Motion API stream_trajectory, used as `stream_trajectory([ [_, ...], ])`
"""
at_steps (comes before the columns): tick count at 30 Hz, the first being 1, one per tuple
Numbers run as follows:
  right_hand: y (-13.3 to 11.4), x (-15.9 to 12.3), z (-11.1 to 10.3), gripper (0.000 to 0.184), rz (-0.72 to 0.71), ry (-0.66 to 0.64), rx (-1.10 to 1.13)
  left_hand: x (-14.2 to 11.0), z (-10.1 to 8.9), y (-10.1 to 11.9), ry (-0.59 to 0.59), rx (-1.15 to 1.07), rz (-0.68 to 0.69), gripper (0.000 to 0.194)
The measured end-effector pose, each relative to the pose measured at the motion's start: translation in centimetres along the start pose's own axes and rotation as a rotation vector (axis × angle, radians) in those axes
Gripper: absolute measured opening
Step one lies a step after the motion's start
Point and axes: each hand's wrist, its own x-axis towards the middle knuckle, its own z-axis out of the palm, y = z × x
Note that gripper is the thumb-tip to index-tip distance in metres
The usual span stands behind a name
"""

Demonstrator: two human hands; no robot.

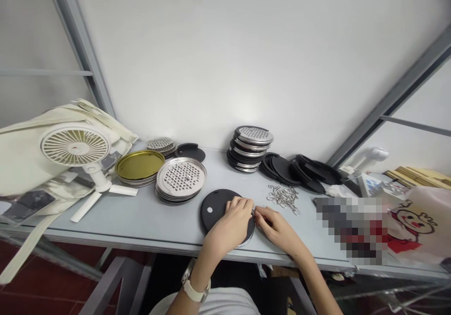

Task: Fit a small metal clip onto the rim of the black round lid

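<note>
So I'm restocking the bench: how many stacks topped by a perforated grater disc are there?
3: a small stack at the back left, a wide stack beside the gold trays, and a tall stack mid-back. Others may be hidden.

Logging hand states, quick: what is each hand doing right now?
Left hand: curled on the black disc, fingertips pinching at its right edge.
Right hand: pinched there too; held item too small to tell.

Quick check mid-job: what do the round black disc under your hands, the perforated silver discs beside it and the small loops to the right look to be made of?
The round black disc under the left hand looks like matte plastic or rubber: dull, no glare. The perforated silver discs look like stamped steel: bright, reflective rims. The small loops near the right hand look like shiny bent metal wire.
</note>
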Motion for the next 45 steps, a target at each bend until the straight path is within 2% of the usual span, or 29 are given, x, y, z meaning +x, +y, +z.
stream_trajectory([
  [15,0.09,-0.02,0.2,0.032,0.014,0.001,-0.012,-0.02,0.01,0.02,0.016,0.007,-0.002,0.015],
  [26,0.14,0.0,0.16,0.032,0.011,0.016,-0.001,0.03,-0.22,0.15,-0.028,-0.001,-0.021,0.016],
  [45,-0.08,0.05,-0.07,0.035,-0.007,0.023,0.006,-0.09,-0.49,0.27,-0.029,-0.077,-0.034,0.017],
])
